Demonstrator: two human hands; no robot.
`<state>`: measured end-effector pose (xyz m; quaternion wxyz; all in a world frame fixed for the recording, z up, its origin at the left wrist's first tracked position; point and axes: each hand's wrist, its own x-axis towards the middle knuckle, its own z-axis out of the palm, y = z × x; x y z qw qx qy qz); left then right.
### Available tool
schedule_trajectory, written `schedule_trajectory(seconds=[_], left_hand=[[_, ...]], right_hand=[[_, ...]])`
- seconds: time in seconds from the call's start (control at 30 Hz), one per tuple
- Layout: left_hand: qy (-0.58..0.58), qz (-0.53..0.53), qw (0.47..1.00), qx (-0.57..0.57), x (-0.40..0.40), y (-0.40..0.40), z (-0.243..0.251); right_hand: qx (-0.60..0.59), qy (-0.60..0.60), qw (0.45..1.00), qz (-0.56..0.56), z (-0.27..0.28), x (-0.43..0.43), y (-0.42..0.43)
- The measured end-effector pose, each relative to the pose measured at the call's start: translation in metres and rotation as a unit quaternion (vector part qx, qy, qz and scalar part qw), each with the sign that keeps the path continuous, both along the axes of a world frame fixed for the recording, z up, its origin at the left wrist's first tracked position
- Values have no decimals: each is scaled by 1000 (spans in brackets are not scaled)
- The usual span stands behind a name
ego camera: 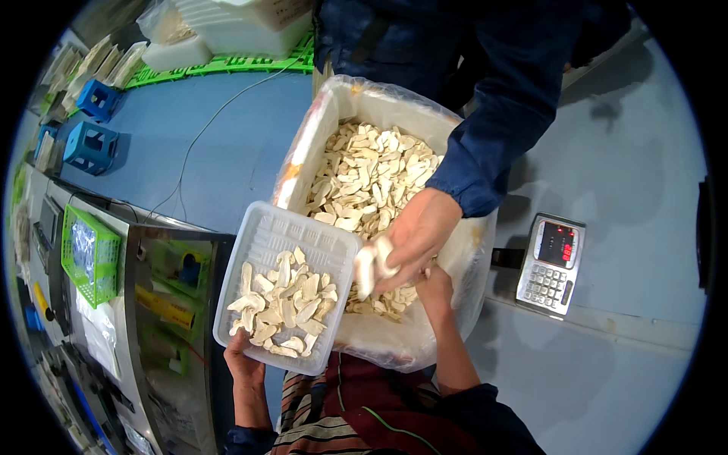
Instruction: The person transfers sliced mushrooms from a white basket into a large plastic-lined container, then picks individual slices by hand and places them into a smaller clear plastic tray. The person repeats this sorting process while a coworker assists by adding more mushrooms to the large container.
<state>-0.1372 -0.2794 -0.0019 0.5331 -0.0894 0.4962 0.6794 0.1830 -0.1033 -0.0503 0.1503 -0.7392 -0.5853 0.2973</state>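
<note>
My left hand [245,361] grips the near-left corner of a translucent plastic tray [270,224]. Pale dried slices, apparently mushroom [284,301], lie loosely in it. Beside the tray stands a white foam box [298,162] with a clear plastic liner, holding a large heap of similar slices [372,170]. My right hand [437,293] reaches into the box's near-right part; its fingertips are mostly hidden behind another person's hand, so its grasp is unclear. That person's hand [421,233] holds a few blurred slices [367,270] by the tray's right edge.
Right of the box is an electronic scale's display and keypad [550,264], lit with red digits. A metal-framed table [128,250] carries a green basket [91,256] at left. Blue stools [91,148] and a cable [196,148] are on the blue floor [227,159]. The other person's dark sleeve [500,125] crosses the box.
</note>
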Motion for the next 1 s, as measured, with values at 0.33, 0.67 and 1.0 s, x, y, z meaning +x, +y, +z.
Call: schedule_trajectory(seconds=[0.33,0.67,1.0], left_hand=[[-44,-58,997,-1,-1,8,6],[1,18,999,28,5,5,4],[40,161,986,33,10,-24,-15]], right_hand=[[101,304,943,89,135,-123,-68],[144,217,966,-6,40,-21,1],[42,109,974,193,-51,-19,19]])
